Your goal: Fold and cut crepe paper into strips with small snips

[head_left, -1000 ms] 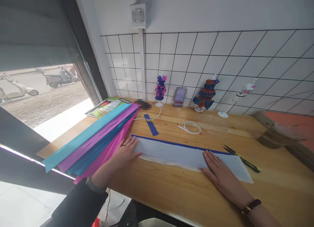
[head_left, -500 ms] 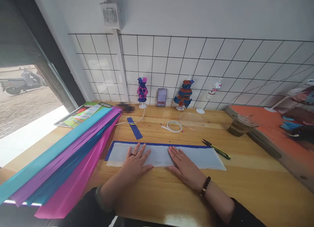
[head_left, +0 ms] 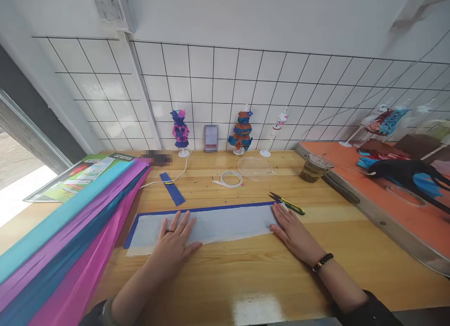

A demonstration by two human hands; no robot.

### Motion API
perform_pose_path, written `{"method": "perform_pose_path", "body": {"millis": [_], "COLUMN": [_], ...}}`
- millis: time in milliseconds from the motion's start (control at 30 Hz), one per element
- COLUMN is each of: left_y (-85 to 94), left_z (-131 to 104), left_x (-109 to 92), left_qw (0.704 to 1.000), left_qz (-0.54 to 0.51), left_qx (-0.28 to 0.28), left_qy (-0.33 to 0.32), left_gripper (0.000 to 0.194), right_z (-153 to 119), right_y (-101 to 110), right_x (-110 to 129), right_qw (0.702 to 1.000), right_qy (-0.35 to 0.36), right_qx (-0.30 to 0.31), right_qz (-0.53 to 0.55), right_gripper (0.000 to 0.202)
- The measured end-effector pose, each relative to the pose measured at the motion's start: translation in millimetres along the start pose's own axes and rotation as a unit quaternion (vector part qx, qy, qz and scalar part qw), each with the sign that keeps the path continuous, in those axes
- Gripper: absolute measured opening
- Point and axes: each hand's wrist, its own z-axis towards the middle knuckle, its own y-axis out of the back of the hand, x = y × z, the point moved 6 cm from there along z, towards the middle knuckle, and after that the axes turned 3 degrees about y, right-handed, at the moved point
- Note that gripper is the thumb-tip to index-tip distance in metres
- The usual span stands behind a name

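Observation:
A long strip of white thin paper [head_left: 228, 225] lies flat on the wooden table, with a blue sheet [head_left: 131, 230] showing along its far and left edges. My left hand [head_left: 176, 239] rests on the left half of the white strip, fingers spread. At the strip's right end, my right hand [head_left: 293, 232] lies flat with its fingers stretched out. Just beyond those fingertips are black and yellow thread snips [head_left: 288, 204]. Farther back sit a roll of white tape [head_left: 231, 179] and a small blue strip [head_left: 172, 189].
Long turquoise, purple, blue and pink sheets [head_left: 101, 227] cover the table's left side. Small dress stands [head_left: 181, 131] and a phone [head_left: 211, 138] line the tiled wall. A plastic cup [head_left: 315, 168] stands at right, beside an orange surface [head_left: 404, 218] with doll clothes.
My right hand has slid from the middle of the strip to its right end. My left hand stays on the left half. The view has turned to the right.

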Motion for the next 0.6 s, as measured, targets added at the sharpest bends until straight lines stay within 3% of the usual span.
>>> {"method": "perform_pose_path", "body": {"millis": [167, 300, 400, 600], "left_y": [11.0, 23.1, 24.1, 18.0], "left_z": [5, 13, 19, 20], "left_x": [-7, -23, -37, -39], "left_qw": [0.999, 0.998, 1.000, 0.999], "left_qz": [-0.011, 0.004, -0.005, -0.029], "left_qx": [0.040, -0.012, -0.025, 0.010], "left_qy": [0.028, 0.055, 0.019, -0.013], "left_gripper": [0.062, 0.058, 0.057, 0.058], "right_z": [9, 22, 27, 27], "right_y": [10, 15, 9, 1], "right_x": [27, 84, 116, 117], "right_qw": [1.000, 0.995, 0.984, 0.983], "right_qy": [-0.002, 0.095, 0.158, 0.161], "right_qx": [-0.015, -0.004, 0.032, 0.039], "right_qz": [-0.016, 0.040, 0.081, 0.084], "right_gripper": [0.065, 0.059, 0.060, 0.058]}}
